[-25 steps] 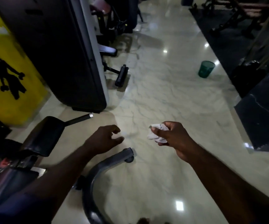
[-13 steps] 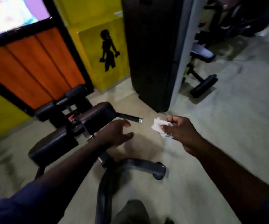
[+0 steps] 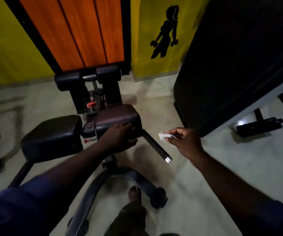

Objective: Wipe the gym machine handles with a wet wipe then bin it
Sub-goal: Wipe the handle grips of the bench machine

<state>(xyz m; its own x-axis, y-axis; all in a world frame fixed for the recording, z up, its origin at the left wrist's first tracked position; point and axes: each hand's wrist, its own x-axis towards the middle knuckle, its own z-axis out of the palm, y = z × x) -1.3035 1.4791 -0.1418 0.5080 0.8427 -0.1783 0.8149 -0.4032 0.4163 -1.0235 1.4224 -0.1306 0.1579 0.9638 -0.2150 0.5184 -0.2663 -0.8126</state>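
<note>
Your right hand [image 3: 183,142], right of centre in the frame, pinches the crumpled white wet wipe [image 3: 164,135] between thumb and forefingers. The wipe sticks out left of the fingertips, held in the air just right of the black bar handle with a chrome end cap [image 3: 156,147] and not touching it. That handle slopes down to the right from under the dark brown padded cushion [image 3: 117,114] at centre frame. Your left hand [image 3: 120,136] grasps the near edge of this cushion, fingers on top, thumb beneath. A second black padded cushion [image 3: 52,135] sits to its left, with a red knob [image 3: 90,105] above the gap between them. A curved grey steel base tube [image 3: 101,186] lies at lower centre, your bare foot [image 3: 134,193] beside it. Upper frame: orange wood-grain panel [image 3: 79,31] and yellow wall panel with a black figure silhouette [image 3: 147,65]
</note>
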